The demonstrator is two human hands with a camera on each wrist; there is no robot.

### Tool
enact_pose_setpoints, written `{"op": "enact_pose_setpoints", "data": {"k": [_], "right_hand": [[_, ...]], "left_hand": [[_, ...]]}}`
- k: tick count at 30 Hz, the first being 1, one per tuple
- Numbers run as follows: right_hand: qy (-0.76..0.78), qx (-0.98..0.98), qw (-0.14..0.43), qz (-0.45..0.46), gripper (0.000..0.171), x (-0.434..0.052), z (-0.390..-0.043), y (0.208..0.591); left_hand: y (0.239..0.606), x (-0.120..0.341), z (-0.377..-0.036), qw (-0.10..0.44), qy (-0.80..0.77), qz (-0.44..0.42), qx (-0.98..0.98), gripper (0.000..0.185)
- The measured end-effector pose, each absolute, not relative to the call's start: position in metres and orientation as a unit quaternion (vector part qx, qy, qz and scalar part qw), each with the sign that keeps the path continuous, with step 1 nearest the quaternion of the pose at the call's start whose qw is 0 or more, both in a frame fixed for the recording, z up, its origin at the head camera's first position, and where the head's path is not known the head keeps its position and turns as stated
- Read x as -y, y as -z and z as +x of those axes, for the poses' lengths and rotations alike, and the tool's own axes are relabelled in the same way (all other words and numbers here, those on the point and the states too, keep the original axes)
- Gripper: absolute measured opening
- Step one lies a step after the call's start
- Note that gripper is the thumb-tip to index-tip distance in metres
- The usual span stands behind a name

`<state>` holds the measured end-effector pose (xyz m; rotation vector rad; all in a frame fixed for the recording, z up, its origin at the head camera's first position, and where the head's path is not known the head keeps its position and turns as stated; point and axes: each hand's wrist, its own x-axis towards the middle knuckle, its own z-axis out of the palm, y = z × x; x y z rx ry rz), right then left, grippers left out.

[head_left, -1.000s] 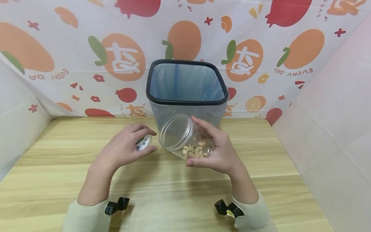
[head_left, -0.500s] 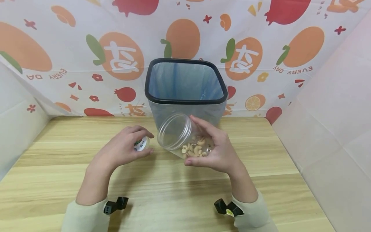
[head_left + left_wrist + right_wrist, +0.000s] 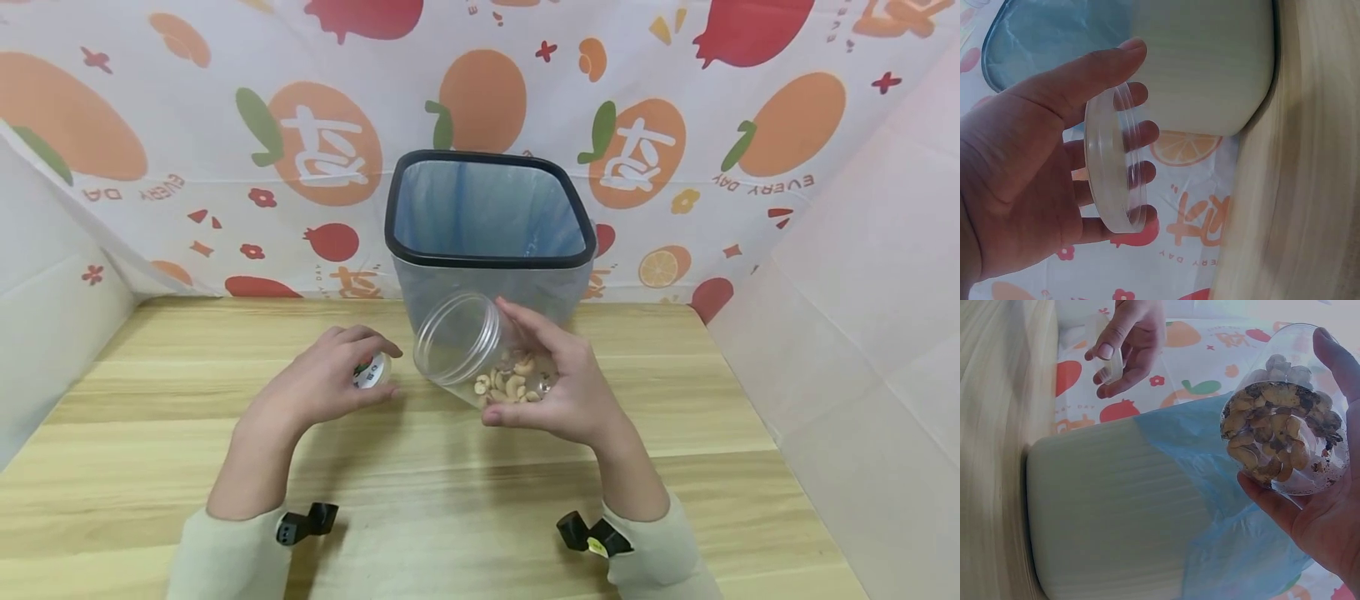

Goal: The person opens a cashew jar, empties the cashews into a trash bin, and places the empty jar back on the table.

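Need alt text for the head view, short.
Above a wooden table, a person's right hand holds an open clear jar of cashews tilted on its side, while the left hand holds the jar's lid. Behind stands a bin with a blue liner, against a fruit-print backdrop.

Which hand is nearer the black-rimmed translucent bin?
Right. The right hand, gripping the clear plastic jar of cashews, is just before the bin; the left hand holds the lid farther left.

lined bin (image 3: pixel 489 267), wooden table (image 3: pixel 420 492), fruit-print backdrop (image 3: pixel 225 108)
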<state>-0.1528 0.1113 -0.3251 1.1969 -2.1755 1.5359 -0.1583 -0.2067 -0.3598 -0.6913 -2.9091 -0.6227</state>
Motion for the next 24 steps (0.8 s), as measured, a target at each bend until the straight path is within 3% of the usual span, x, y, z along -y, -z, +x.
{"op": "enact_pose_setpoints", "data": {"k": [24], "right_hand": [[-0.523,0.745,0.107,0.401,0.1,-0.112,-0.149,0.323]], "left_hand": [[0.372,0.217,-0.163,-0.039,0.205,-0.189,0.96,0.041]]}}
